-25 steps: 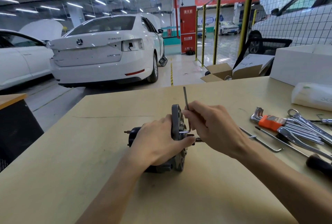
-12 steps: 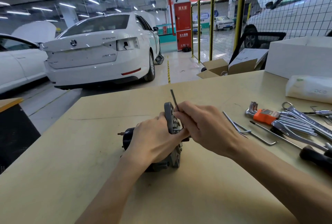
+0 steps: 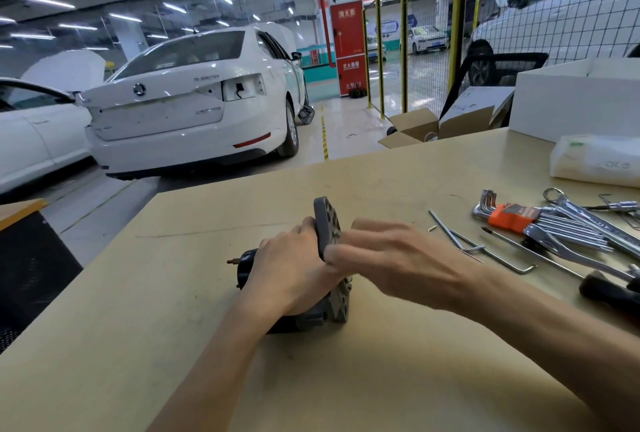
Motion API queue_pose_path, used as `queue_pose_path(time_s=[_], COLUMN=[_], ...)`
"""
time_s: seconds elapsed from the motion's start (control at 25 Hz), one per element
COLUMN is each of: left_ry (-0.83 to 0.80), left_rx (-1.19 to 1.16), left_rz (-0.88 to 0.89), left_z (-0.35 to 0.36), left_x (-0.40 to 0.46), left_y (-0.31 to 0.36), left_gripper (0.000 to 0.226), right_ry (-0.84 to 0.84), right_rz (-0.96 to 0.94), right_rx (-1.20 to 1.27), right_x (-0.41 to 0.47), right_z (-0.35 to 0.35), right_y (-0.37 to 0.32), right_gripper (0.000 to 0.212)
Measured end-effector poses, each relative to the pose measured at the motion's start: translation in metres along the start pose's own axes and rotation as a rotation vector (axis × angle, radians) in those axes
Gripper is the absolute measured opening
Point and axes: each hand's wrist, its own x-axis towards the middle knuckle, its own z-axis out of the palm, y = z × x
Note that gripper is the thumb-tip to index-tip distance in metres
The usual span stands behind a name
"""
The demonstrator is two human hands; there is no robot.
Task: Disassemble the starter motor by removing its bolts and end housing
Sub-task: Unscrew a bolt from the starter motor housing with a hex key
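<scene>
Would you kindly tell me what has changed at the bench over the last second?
The right hand, which pinched a hex key against the motor's end plate, no longer shows it; the hand is blurred beside the plate with fingers stretched out. A loose key now lies on the table where none lay a second ago. The left hand keeps its grip on the starter motor, and the other tools look unmoved.

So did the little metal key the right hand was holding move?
Yes. The right hand no longer holds it at the motor; a loose key now lies on the table, toward the orange tool set.
</scene>
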Motion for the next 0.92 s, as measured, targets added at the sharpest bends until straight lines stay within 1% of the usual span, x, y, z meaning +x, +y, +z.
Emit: queue_pose_path(time_s=[0.08,0.16,0.24,0.28,0.4,0.44,0.52,0.68,0.84,0.92], left_ry=[0.006,0.005,0.010,0.010,0.022,0.032,0.043,0.055,0.036,0.035], left_rx=[-0.001,-0.068,-0.088,-0.086,-0.105,-0.114,-0.122,-0.117,-0.135,-0.148], left_rz=[-0.011,-0.042,-0.064,-0.072,-0.087,-0.087,-0.086,-0.099,-0.108,-0.107], left_z=[-0.001,0.000,0.001,0.002,0.003,0.003,0.003,0.003,0.001,0.001], left_x=[0.001,-0.001,0.000,0.001,0.002,0.002,0.000,-0.002,-0.003,-0.003], left_y=[-0.002,-0.003,-0.004,-0.005,-0.007,-0.007,-0.007,-0.006,-0.006,-0.006], left_gripper=[0.046,0.054,0.060,0.060,0.058,0.057,0.054,0.052,0.051,0.049], right_ry=[-0.016,0.077,0.150,0.115,-0.107,-0.145,-0.159,-0.155,-0.159,-0.152], right_rz=[0.011,0.161,0.311,0.356,0.401,0.407,0.420,0.439,0.474,0.486], right_rx=[0.009,0.152,0.233,0.213,0.161,0.166,0.190,0.204,0.230,0.219], right_x=[-0.004,-0.006,-0.008,-0.010,-0.017,-0.019,-0.019,-0.019,-0.020,-0.019], right_z=[0.003,-0.001,-0.013,-0.019,-0.030,-0.030,-0.028,-0.029,-0.028,-0.029], right_y=[-0.004,-0.001,0.012,0.020,0.033,0.033,0.031,0.030,0.028,0.028], right_gripper=[0.014,0.010,0.022,0.029,0.046,0.050,0.055,0.052,0.038,0.035])
